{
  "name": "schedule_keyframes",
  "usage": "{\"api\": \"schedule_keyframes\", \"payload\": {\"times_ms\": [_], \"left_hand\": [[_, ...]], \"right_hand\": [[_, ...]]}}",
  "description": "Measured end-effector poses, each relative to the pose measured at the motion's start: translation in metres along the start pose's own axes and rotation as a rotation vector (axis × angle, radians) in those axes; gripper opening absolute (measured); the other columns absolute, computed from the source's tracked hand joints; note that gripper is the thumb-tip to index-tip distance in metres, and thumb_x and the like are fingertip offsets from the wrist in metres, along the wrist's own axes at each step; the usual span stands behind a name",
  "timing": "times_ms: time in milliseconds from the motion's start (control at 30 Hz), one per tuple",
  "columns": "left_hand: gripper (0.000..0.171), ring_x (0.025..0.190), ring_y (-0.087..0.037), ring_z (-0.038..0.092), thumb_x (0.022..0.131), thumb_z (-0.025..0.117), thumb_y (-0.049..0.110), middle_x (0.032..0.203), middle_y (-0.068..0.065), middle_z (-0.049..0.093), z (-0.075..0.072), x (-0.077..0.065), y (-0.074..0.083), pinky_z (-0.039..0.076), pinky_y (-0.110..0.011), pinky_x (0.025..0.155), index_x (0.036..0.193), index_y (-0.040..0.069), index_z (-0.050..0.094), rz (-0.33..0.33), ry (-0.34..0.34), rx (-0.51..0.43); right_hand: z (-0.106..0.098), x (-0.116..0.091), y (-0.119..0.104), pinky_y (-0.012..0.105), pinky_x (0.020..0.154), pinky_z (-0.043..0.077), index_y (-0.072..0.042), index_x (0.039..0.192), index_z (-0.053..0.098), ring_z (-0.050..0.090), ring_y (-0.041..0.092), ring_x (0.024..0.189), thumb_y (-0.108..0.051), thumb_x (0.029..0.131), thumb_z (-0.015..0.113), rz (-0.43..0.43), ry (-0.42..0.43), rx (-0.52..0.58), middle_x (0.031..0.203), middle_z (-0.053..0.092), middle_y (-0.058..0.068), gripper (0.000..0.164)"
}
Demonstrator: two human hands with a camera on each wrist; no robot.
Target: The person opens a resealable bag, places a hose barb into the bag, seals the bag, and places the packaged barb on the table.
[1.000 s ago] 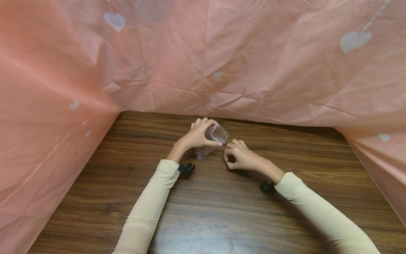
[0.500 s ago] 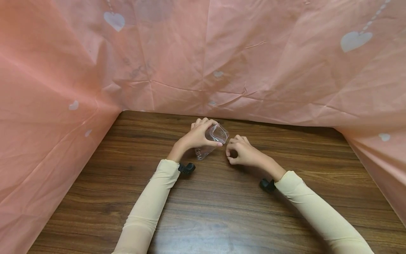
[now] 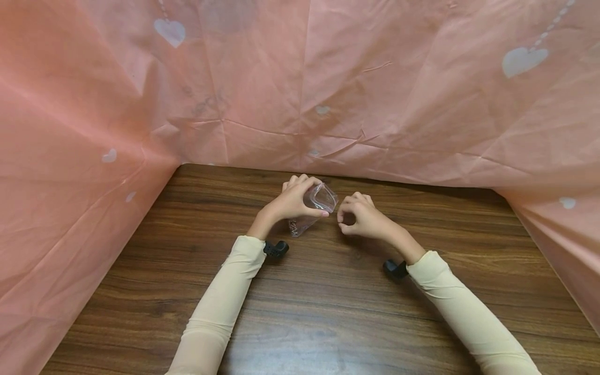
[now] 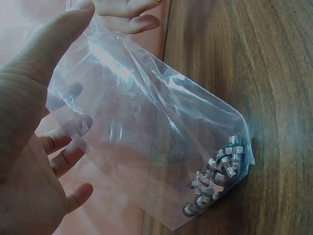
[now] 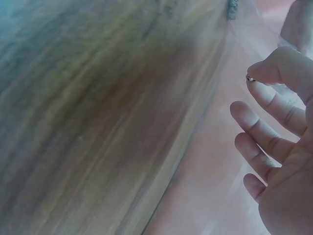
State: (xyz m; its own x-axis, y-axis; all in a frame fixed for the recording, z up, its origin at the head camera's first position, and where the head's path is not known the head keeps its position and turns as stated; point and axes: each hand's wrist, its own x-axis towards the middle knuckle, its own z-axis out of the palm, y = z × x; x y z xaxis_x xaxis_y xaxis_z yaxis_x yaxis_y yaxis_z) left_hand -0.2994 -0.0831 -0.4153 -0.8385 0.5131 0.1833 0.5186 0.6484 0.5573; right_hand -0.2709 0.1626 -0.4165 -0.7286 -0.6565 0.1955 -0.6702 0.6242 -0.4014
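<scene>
A clear plastic zip bag (image 3: pixel 323 198) hangs tilted from my left hand (image 3: pixel 291 201), its mouth spread between thumb and fingers. Several small metal fittings (image 4: pixel 217 171) with dark rings lie gathered in the bag's bottom corner, best seen in the left wrist view. Just right of the bag mouth, my right hand (image 3: pixel 363 217) is apart from the bag in the head view. Between its thumb and index fingertip it pinches a tiny metal fitting (image 5: pixel 250 78), mostly covered by the fingertips. The other fingers of that hand are loosely bent.
Both hands are over a dark wood-grain table (image 3: pixel 300 312). Pink cloth (image 3: pixel 262 94) with white hearts rises behind the table and on both sides. A black wrist camera (image 3: pixel 276 249) sits on the left wrist, and another (image 3: pixel 395 270) on the right.
My right hand has risen toward the back of the table and shifted slightly right, level with the bag mouth. The left hand and bag have stayed in place.
</scene>
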Motion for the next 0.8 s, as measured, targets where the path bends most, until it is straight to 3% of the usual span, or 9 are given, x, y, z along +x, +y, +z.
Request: {"api": "schedule_keyframes", "payload": {"times_ms": [200, 800], "left_hand": [[0.072, 0.116, -0.025, 0.042, 0.078, 0.085, 0.051, 0.129, -0.003, 0.055, -0.001, 0.0, 0.0, 0.029, -0.048, 0.102, 0.136, 0.021, 0.054, 0.001, 0.001, -0.007], [0.074, 0.117, -0.024, 0.041, 0.078, 0.085, 0.052, 0.129, -0.002, 0.054, 0.003, 0.0, -0.001, 0.028, -0.049, 0.105, 0.138, 0.022, 0.054, 0.008, -0.009, -0.012]], "right_hand": [[-0.009, 0.002, -0.001, 0.047, 0.088, 0.028, -0.016, 0.082, 0.068, 0.044, 0.022, 0.09, -0.008, 0.079, 0.078, 0.022, 0.036, 0.025, 0.093, 0.066, 0.003, 0.013], [-0.03, 0.004, -0.001, 0.045, 0.09, 0.025, -0.014, 0.085, 0.069, 0.047, 0.027, 0.098, -0.007, 0.081, 0.077, 0.059, 0.12, 0.079, 0.1, 0.068, 0.007, 0.011]]}}
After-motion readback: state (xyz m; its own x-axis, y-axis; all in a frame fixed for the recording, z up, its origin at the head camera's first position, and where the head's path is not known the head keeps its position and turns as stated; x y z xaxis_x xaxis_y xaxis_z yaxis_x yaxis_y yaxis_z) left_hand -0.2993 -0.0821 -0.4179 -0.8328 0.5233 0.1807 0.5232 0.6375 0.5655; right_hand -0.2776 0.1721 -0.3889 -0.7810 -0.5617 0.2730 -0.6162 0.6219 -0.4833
